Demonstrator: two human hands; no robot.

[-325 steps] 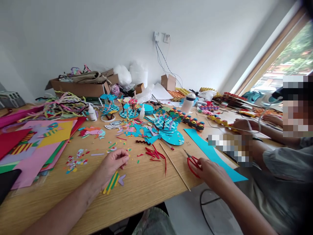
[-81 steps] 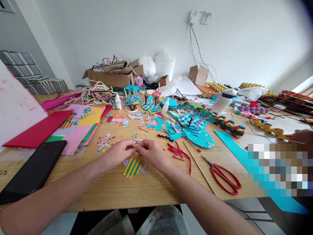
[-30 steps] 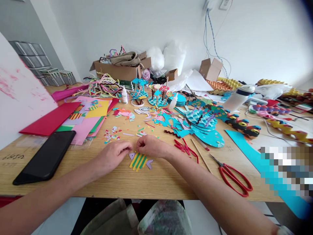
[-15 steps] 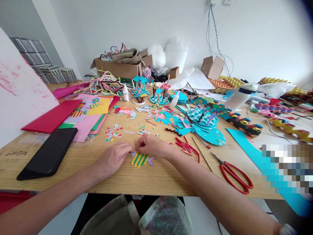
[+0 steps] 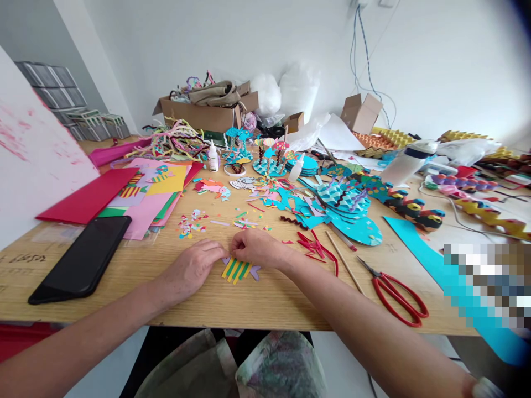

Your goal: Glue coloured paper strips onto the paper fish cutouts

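Observation:
A small paper fish [image 5: 236, 271] with yellow and green stripes and a lilac head and tail lies flat on the table in front of me. My left hand [image 5: 197, 266] rests at its head end, with thumb and fingertips drawn together on the lilac edge. Over the fish's upper edge, my right hand [image 5: 259, 247] is closed in a pinch, its fingers curled down on the stripes and hiding part of them. Just beyond my hands are paper scraps [image 5: 193, 223] and thin strips [image 5: 244, 224].
Red-handled scissors [image 5: 400, 298], a wooden stick [image 5: 342, 257] and red strips [image 5: 319, 247] lie to the right. A black phone [image 5: 83, 260] and coloured paper sheets [image 5: 141, 215] are on the left. Glue bottles [image 5: 213, 157] and blue paper discs [image 5: 359, 229] stand farther back.

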